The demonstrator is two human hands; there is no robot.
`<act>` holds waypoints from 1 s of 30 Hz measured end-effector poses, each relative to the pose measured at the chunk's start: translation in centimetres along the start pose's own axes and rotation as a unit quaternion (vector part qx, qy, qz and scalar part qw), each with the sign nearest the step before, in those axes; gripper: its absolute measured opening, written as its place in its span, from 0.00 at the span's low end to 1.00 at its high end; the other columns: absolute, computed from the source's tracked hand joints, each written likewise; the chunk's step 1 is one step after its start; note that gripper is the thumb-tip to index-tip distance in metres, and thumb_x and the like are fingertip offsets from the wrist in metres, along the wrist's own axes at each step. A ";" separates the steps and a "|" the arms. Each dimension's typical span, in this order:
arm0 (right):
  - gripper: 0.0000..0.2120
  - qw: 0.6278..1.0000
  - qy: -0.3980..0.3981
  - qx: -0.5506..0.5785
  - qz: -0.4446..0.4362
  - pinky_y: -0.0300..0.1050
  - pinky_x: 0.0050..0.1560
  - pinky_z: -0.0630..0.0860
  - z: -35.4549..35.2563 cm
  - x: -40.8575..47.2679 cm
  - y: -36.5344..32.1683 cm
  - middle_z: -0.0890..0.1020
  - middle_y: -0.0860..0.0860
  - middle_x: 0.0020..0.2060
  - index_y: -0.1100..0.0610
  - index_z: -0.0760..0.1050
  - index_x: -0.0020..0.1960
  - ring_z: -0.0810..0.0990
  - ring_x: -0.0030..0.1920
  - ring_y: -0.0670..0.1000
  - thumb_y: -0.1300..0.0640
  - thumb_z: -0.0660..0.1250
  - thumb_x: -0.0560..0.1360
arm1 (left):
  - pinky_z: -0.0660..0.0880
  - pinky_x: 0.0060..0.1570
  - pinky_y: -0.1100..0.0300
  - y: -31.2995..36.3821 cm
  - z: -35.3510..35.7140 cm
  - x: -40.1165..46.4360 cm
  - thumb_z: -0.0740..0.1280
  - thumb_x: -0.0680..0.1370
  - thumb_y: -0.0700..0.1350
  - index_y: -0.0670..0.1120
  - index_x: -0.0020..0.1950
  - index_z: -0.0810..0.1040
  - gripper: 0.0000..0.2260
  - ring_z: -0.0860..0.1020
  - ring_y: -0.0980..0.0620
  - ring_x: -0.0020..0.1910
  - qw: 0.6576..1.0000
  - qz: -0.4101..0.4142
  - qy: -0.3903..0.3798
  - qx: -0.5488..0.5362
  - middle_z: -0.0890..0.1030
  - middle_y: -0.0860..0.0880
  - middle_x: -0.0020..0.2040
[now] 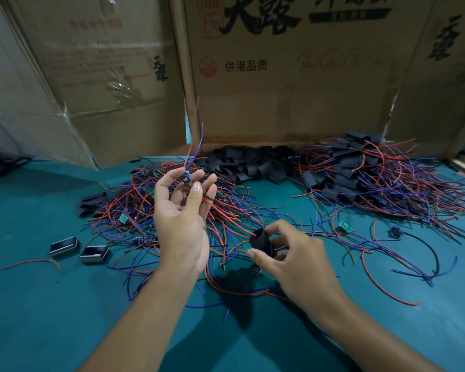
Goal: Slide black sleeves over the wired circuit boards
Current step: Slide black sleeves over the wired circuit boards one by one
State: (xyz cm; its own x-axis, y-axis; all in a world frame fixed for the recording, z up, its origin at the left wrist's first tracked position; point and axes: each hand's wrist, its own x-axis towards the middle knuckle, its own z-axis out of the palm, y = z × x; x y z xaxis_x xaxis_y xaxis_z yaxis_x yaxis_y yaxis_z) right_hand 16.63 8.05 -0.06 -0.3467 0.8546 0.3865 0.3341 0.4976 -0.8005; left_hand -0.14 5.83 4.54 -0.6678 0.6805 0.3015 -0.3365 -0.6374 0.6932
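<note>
The left hand (181, 210) was up off the table, palm turned toward the camera, wrist bent back, and its fingertips pinched a small wired circuit board (187, 178) at the very top of the grip. A blue wire (199, 146) rose from that board in a thin curved line against the cardboard. The thumb stood straight along the palm, nail showing.

Lower and to the right, the right hand (287, 253) hovered over the table with its fingers curled, thumb and forefinger gripping a black sleeve (262, 241). The sleeve looked soft and matte, a short flattened tube with its open mouth tipped toward the left hand. The two hands were apart, board and sleeve not touching.

Under them lay a tangled heap of bare boards (151, 205), all thin red, blue and black leads, glossy and springy, with small green boards peeking through. Behind it sat a pile of loose sleeves (250, 162), dull black and creased. At far right, a mound of sleeved boards (365, 173) mixed wire and black tubing.

Two small shiny rectangular casings (79, 249) sat at the left on the teal table cover (65, 304), which looked smooth and slightly sheened. Printed cardboard boxes (293, 89) walled off the back.
</note>
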 end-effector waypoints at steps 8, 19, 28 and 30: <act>0.14 0.999 0.050 -0.015 -0.016 0.42 0.35 0.77 -0.6 0.5 0.1 0.82 0.36 0.36 0.41 0.72 0.45 0.79 0.31 0.44 0.46 0.77 0.67 | 0.79 0.53 0.58 -0.6 0.1 -0.6 0.60 0.82 0.31 0.44 0.61 0.70 0.11 0.84 0.43 0.54 1.000 0.008 0.004 0.029 0.81 0.41 0.55; 0.15 0.996 0.034 -0.077 -0.029 0.48 0.41 0.78 -0.8 0.6 0.2 0.83 0.41 0.38 0.45 0.73 0.50 0.81 0.36 0.45 0.43 0.73 0.68 | 0.79 0.51 0.59 -1.3 0.4 -1.2 0.60 0.81 0.30 0.45 0.58 0.72 0.12 0.84 0.43 0.52 0.999 0.019 0.003 0.047 0.80 0.41 0.55; 0.14 0.990 0.085 -0.074 -0.088 0.40 0.48 0.76 -2.7 1.4 -0.8 0.83 0.43 0.43 0.51 0.77 0.54 0.81 0.43 0.45 0.53 0.76 0.70 | 0.75 0.61 0.56 -2.9 0.6 -4.7 0.59 0.82 0.56 0.55 0.65 0.78 0.15 0.81 0.54 0.58 0.923 0.085 -0.224 0.301 0.81 0.53 0.62; 0.14 0.990 0.078 -0.052 -0.104 0.36 0.47 0.75 -3.1 1.5 -1.1 0.82 0.42 0.43 0.52 0.78 0.54 0.80 0.43 0.43 0.55 0.76 0.71 | 0.74 0.55 0.66 -3.0 0.4 -5.0 0.57 0.83 0.58 0.58 0.69 0.74 0.17 0.79 0.62 0.52 0.877 0.102 -0.278 0.379 0.80 0.59 0.62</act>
State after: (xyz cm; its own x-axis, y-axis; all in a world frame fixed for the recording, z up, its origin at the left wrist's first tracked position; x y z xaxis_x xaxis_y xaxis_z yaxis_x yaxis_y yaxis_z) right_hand 18.44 9.23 2.86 -0.2798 0.7408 0.6107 0.3617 0.6706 -0.6477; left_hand 4.48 4.49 1.21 -0.1647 0.7857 0.5963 0.4302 -0.4868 0.7602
